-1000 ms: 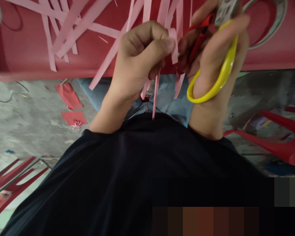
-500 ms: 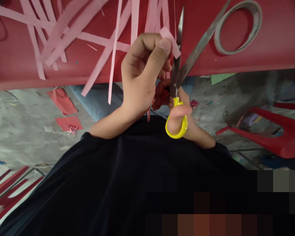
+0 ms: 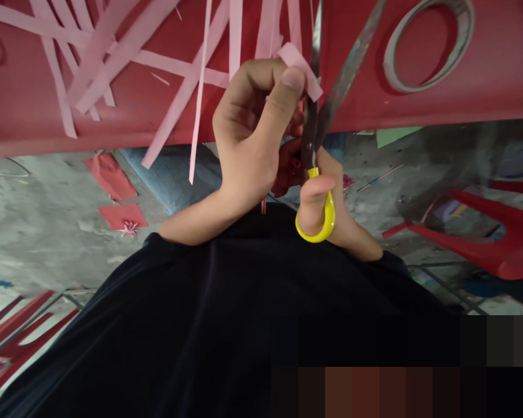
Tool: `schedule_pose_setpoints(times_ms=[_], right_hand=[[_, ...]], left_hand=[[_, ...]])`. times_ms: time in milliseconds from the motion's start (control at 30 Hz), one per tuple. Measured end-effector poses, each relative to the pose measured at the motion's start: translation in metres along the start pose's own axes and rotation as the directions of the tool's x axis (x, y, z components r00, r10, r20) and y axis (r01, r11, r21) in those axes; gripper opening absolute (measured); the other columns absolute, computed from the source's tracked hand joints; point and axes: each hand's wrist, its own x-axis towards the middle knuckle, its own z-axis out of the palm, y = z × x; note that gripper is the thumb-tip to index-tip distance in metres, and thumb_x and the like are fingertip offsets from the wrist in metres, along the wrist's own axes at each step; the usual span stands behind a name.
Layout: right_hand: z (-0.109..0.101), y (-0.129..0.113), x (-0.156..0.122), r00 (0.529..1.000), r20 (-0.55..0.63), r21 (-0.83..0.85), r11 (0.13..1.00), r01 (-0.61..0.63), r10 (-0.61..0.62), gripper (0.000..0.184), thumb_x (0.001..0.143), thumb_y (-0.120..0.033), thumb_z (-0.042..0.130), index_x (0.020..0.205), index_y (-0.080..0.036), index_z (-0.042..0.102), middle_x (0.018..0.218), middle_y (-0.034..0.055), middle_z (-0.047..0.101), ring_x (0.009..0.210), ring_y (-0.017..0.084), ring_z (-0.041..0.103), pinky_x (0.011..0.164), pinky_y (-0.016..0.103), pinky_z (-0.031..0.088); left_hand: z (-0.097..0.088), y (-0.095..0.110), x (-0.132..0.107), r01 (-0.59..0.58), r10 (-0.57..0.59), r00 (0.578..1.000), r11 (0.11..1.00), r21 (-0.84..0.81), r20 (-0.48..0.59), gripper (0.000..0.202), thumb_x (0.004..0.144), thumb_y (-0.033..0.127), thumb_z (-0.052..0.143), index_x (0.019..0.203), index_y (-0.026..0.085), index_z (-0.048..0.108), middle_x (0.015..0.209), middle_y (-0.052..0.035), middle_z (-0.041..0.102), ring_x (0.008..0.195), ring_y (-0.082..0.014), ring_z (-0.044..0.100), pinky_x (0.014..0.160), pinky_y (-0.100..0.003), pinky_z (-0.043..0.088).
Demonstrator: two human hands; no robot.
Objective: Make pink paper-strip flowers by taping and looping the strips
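A short pink paper strip (image 3: 297, 62) is pinched between the thumb and fingers of my left hand (image 3: 253, 128). My right hand (image 3: 331, 174) holds yellow-handled scissors (image 3: 310, 125), with the thumb through a handle loop and most of the other fingers hidden. The blades point away from me and stand apart. The strip's lower end overlaps one blade; whether it lies between the two blades I cannot tell. Beyond my left hand, several long pink paper strips (image 3: 157, 64) lie crossed on the red table (image 3: 357, 104), some hanging over its near edge.
A roll of tape (image 3: 392, 58) lies on the table at the right. Red paper pieces (image 3: 111, 177) and a green sheet (image 3: 396, 136) are on the grey floor (image 3: 47, 232). Red chairs (image 3: 488, 238) stand at the right and lower left.
The scissor blades have drawn slightly closer together. Both hands stay in nearly the same place, and the view has shifted a little.
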Motion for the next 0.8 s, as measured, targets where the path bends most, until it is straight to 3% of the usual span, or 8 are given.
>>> schedule_pose_setpoints(times_ms=[133, 267, 367, 567, 800], right_hand=[[0.008, -0.006, 0.003, 0.973, -0.128, -0.071, 0.98, 0.186, -0.194, 0.07, 0.117, -0.076, 0.03, 0.127, -0.019, 0.07, 0.11, 0.0025, 0.071, 0.096, 0.019, 0.069, 0.083, 0.031, 0.055], [0.01, -0.008, 0.005, 0.968, -0.158, -0.038, 0.98, 0.193, -0.197, 0.057, 0.121, -0.066, 0.035, 0.122, -0.021, 0.072, 0.117, 0.0003, 0.077, 0.098, 0.017, 0.072, 0.084, 0.028, 0.055], [0.007, -0.007, 0.005, 0.981, -0.116, 0.005, 0.987, 0.158, -0.156, 0.059, 0.117, -0.071, 0.043, 0.124, -0.022, 0.074, 0.122, 0.0008, 0.078, 0.1, 0.018, 0.075, 0.086, 0.029, 0.057], [0.005, -0.008, 0.004, 0.985, -0.133, -0.03, 0.994, 0.106, -0.11, 0.065, 0.114, -0.078, 0.044, 0.118, -0.02, 0.074, 0.118, 0.0015, 0.078, 0.104, 0.021, 0.077, 0.088, 0.03, 0.057], [-0.002, -0.008, 0.003, 0.997, -0.079, -0.026, 1.0, 0.014, -0.016, 0.074, 0.106, -0.09, 0.046, 0.115, -0.022, 0.074, 0.111, 0.0038, 0.078, 0.094, 0.023, 0.074, 0.082, 0.034, 0.055]], left_hand=[[-0.001, -0.002, 0.0, 0.032, -0.03, 0.999, 0.997, 0.069, -0.03, 0.023, 0.098, 0.048, 0.079, 0.081, 0.035, 0.07, 0.077, -0.0007, 0.063, 0.069, -0.0178, 0.057, 0.063, -0.038, 0.041], [0.001, -0.001, -0.002, 0.001, 0.003, 0.999, 0.997, 0.082, -0.049, 0.027, 0.099, 0.049, 0.079, 0.08, 0.033, 0.07, 0.078, -0.0011, 0.064, 0.069, -0.0177, 0.056, 0.061, -0.037, 0.039], [0.002, 0.003, -0.005, 0.015, -0.013, 0.999, 0.998, 0.063, -0.035, 0.023, 0.104, 0.037, 0.074, 0.082, 0.033, 0.07, 0.08, 0.0004, 0.063, 0.069, -0.016, 0.055, 0.063, -0.035, 0.041], [0.002, 0.012, -0.009, 0.049, -0.047, 0.999, 0.995, 0.091, -0.022, 0.026, 0.109, 0.029, 0.07, 0.083, 0.03, 0.067, 0.085, 0.0016, 0.066, 0.073, -0.014, 0.056, 0.072, -0.032, 0.051], [0.006, 0.012, -0.009, 0.009, -0.008, 1.0, 0.999, 0.043, -0.012, 0.03, 0.11, 0.019, 0.067, 0.082, 0.028, 0.066, 0.086, 0.0052, 0.069, 0.072, -0.0114, 0.055, 0.069, -0.031, 0.046]])
